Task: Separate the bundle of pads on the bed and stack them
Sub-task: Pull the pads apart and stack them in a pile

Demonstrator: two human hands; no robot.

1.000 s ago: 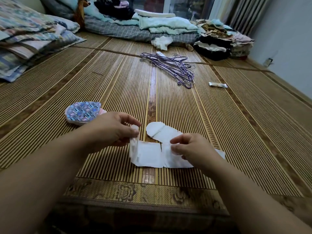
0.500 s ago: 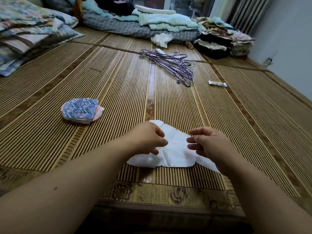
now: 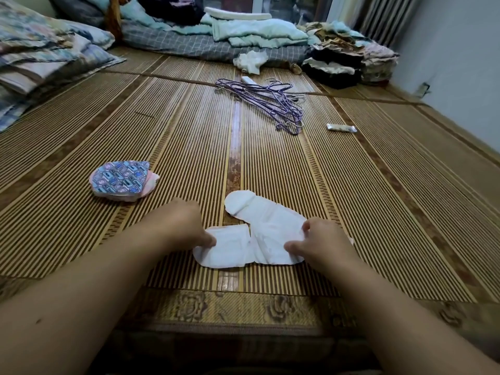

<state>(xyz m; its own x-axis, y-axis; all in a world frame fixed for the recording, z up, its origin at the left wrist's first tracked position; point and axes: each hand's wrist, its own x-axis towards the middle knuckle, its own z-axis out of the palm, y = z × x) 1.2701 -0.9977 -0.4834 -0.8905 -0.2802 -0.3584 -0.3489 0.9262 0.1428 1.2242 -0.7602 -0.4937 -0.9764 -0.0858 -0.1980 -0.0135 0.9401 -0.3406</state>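
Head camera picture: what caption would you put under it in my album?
Two hands spread white pads flat on a bamboo mat.

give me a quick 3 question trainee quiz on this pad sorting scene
1. True or false: the left hand rests on the smaller white pad.
2. Which lies farthest from the person: A) patterned pad stack, B) purple hangers, C) long white pad?
3. Fill in: the right hand touches the long white pad at its ____ end, near or far.

Key
1. True
2. B
3. near
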